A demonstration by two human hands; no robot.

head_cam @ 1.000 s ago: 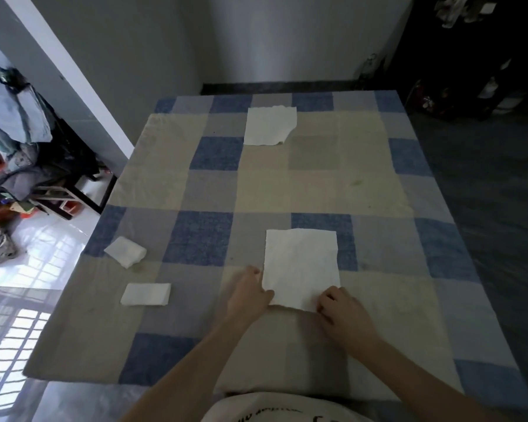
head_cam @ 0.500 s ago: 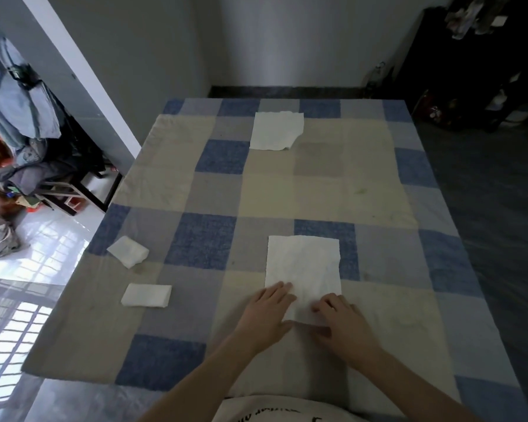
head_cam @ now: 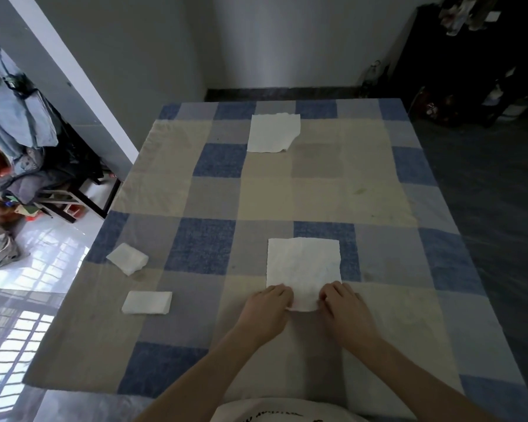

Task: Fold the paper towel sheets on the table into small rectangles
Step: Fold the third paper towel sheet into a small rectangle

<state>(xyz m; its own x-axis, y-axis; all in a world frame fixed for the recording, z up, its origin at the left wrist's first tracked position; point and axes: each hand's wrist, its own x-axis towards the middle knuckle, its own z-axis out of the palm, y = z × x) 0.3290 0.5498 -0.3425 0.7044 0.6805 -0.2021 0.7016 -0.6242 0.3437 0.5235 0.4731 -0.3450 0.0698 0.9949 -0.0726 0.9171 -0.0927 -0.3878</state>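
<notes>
**Both hands now pinch the near edge, ready for the next fold**

The left hand point(head_cam: 267, 309) and right hand point(head_cam: 342, 309) sit close together at the near edge of the half-folded sheet point(head_cam: 304, 266), fingers curled and gripping its two near corners. Half a second ago the left hand lay flat on the paper, pressing it smooth, and the right rested at the near right corner; a second ago both were only at the corners. So the smoothing appears done, and I judge the hands are set to lift this edge and carry it away from the person to halve the sheet again.

That sheet lies on the checked cloth of the counter point(head_cam: 378, 193). Left of it, well apart, lie two finished rectangles: one point(head_cam: 147, 303) level with the hands, another point(head_cam: 128, 258) beyond it. Far beyond the sheet, near the counter's far edge, an unfolded sheet point(head_cam: 273, 133) waits. Roughly half the task looks done.
</notes>
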